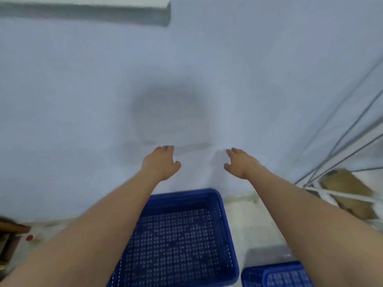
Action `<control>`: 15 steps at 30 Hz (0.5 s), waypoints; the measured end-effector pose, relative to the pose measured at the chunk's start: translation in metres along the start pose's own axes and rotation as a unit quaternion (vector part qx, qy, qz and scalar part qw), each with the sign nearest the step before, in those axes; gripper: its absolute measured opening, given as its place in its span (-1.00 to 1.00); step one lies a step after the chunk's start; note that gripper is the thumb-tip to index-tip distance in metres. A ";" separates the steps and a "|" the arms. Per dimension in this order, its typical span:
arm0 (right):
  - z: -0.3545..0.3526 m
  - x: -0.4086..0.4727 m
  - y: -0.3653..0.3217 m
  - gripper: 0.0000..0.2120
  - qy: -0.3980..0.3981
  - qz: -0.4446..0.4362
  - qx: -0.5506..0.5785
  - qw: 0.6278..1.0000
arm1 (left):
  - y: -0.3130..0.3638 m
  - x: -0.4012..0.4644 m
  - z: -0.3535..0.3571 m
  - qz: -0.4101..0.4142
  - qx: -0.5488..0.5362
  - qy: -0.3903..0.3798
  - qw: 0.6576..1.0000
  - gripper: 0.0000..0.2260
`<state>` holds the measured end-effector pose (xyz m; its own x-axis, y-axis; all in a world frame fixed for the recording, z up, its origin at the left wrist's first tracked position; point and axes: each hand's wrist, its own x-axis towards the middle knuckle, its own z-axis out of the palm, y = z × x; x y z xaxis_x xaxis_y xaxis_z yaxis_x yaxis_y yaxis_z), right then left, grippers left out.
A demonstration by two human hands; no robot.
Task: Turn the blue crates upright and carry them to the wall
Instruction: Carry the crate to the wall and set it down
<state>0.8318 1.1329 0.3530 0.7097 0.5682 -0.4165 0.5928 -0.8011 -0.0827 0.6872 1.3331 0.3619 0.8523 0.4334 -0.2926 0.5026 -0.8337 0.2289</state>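
Note:
A blue perforated crate (178, 241) stands upright on the floor with its far rim against the pale wall (103, 100). Part of a second blue crate (277, 275) shows at the bottom right, a little nearer to me. Both of my arms reach out above the first crate toward the wall. My left hand (160, 162) and my right hand (239, 162) hover in front of the wall, fingers apart, holding nothing and touching neither crate.
Thin metal rods (339, 139) lean against the wall at the right, above a white bar and a brown cardboard piece (348, 189). A brown object (10, 235) and a small red cap (29, 237) lie at the left floor edge. A grey ledge (87, 11) runs overhead.

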 end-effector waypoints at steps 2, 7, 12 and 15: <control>-0.068 -0.035 0.010 -0.42 0.040 0.004 0.000 0.999 | 0.037 -0.018 -0.064 0.030 0.023 0.045 0.998 -0.42; -0.195 -0.132 0.039 -0.39 0.094 0.036 -0.021 0.995 | 0.115 -0.068 -0.189 0.064 0.032 0.091 0.993 -0.38; -0.287 -0.225 0.061 -0.39 0.160 0.092 -0.009 0.983 | 0.192 -0.111 -0.276 0.146 0.057 0.151 0.976 -0.38; -0.324 -0.278 0.071 -0.40 0.198 0.136 -0.003 0.971 | 0.236 -0.137 -0.312 0.205 0.097 0.180 0.957 -0.39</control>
<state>0.8001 0.9798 0.7565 0.9304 0.3641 -0.0412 0.3639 -0.9313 -0.0123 0.7348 1.1834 0.7455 0.9844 0.1171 0.1315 0.1086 -0.9916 0.0698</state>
